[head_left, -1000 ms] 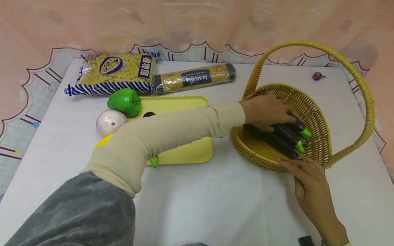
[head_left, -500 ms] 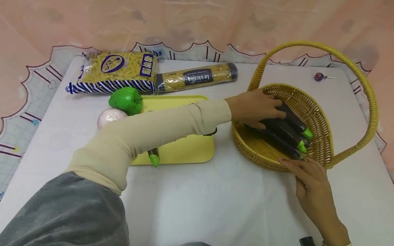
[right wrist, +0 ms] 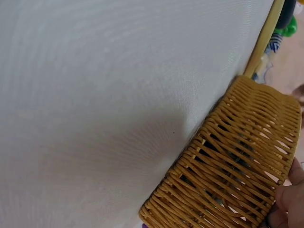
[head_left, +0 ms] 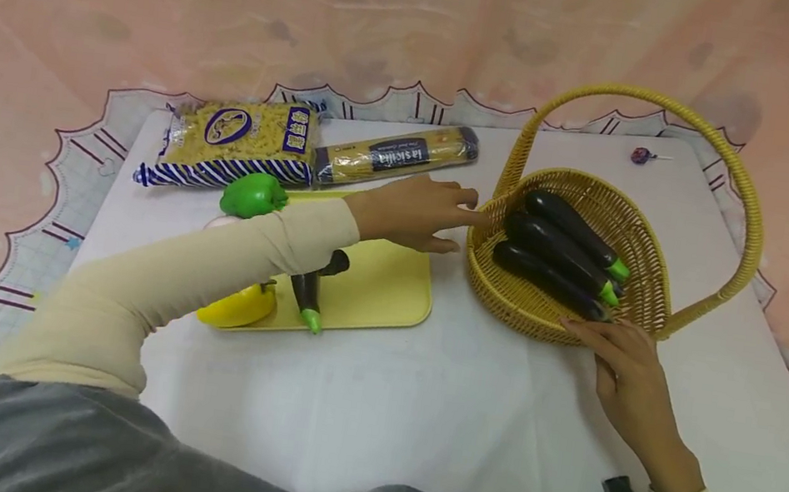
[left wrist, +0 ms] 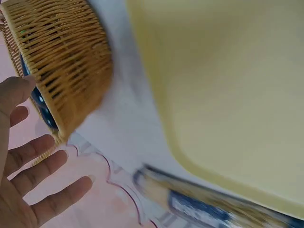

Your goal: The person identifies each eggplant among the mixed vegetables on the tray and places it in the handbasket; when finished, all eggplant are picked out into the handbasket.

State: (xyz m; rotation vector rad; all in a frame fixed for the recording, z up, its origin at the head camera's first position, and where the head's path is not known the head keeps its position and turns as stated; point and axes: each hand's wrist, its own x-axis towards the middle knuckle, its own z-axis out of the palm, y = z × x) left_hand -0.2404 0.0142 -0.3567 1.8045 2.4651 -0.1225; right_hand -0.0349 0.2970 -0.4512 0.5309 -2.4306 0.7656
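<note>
My left hand [head_left: 417, 214] hangs above the right end of the yellow tray [head_left: 394, 301], fingers spread and nothing held. Its fingertips point at the left rim of the wicker basket [head_left: 516, 318]; in the left wrist view they appear just outside it. Several dark eggplants [head_left: 553, 247] with green ends lie side by side in the basket. At the basket's front rim, my right hand [head_left: 621, 379] pinches the edge, its thumb [right wrist: 287, 197] outside the weave. Another eggplant [head_left: 306, 292] lies on the tray, partly covered by my left arm.
A yellow bell pepper [head_left: 242, 306] and a green bell pepper [head_left: 253, 195] sit at the tray's left. Behind are a pasta bag [head_left: 236, 131] and a spaghetti pack [head_left: 400, 154]. A lollipop [head_left: 640, 154] lies at the back right. The basket handle [head_left: 754, 221] arches high.
My left hand has let go of an eggplant in the basket and moved left, out over the tray. The right hand stays at the basket rim.
</note>
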